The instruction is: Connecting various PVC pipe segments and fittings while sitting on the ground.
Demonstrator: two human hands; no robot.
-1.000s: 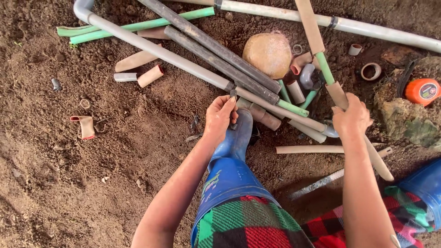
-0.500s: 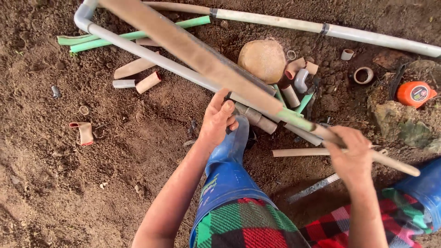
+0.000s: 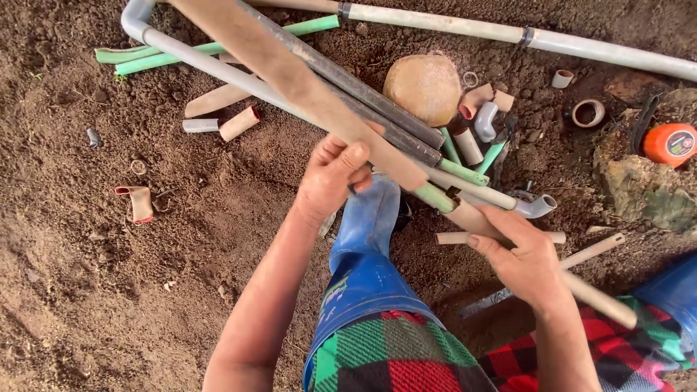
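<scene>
A long tan pipe [image 3: 290, 72] with a green sleeve [image 3: 435, 197] runs from the top left down to the lower right, held above the dirt. My left hand [image 3: 330, 181] curls its fingers around the pipe's middle. Further down the same pipe, past the green sleeve, my right hand [image 3: 524, 265] grips it. Under it lie a dark grey pipe [image 3: 377, 98] and a white pipe [image 3: 210, 62] with an elbow at its far end. My blue rubber boot [image 3: 367, 229] stands just below my left hand.
A round tan stone [image 3: 425, 87], short pipe offcuts [image 3: 239, 122] and fittings [image 3: 485, 120] lie scattered on the brown soil. Green pipes [image 3: 218, 47] lie top left, a long white pipe [image 3: 595, 49] along the top. An orange tape measure [image 3: 671, 144] sits on a rock [image 3: 646, 192] at right.
The tan pipe has swung so that its far end points further to the upper left. My right hand moved down and left along it, and my left hand closed on its middle.
</scene>
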